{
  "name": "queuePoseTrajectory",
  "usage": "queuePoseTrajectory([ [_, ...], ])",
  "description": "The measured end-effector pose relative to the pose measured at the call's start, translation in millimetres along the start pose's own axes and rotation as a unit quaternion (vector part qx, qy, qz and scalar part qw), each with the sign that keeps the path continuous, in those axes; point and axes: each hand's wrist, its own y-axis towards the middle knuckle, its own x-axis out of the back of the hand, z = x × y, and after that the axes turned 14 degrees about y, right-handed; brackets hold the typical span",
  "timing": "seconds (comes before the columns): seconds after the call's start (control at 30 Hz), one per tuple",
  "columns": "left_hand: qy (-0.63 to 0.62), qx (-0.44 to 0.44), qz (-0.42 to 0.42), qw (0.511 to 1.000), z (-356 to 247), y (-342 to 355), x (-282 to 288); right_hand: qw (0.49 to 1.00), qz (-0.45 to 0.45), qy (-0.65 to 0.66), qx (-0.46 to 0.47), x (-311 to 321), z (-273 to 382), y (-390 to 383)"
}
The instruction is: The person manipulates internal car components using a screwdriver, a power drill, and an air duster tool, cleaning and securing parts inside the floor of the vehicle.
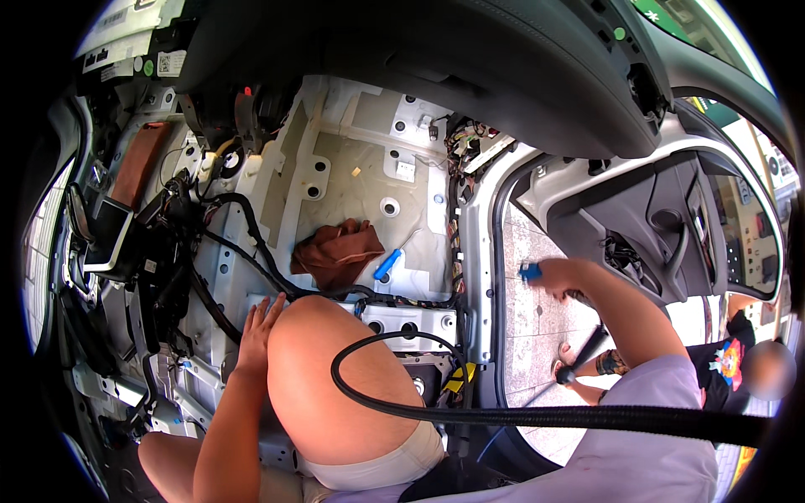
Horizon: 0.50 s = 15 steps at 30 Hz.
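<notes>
My left hand point(262, 325) lies against the side of my bent knee point(335, 369), fingers stretched out and holding nothing. It is just below the black wire harness point(251, 222) on the bare metal floor. My right hand point(560, 277) reaches out through the open doorway, its fingers closed round a small blue object point(530, 272) whose kind I cannot make out. On the stripped car floor point(352, 201) lies a crumpled brown cloth point(337, 254). Beside the cloth is a screwdriver point(389, 264) with a blue handle.
The dashboard point(402, 50) hangs over the far side. An open car door point(646, 218) stands at the right, above the tiled ground point(528, 335). A thick black corrugated hose point(579, 417) crosses in front of me. Another person point(728, 356) is outside at the lower right, near a dark tool.
</notes>
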Motion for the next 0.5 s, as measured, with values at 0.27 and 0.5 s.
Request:
queuePoseTrajectory([
  [0.27, -0.015, 0.010, -0.018, 1.000, -9.2, -8.4, -10.3, 0.996, -0.067, 0.052, -0.032, -18.8, -8.2, -18.4],
  [0.5, 0.047, -0.004, -0.039, 0.998, -10.9, -14.9, -3.1, 0.985, -0.086, 0.150, -0.003, -48.9, 33.9, -16.5],
])
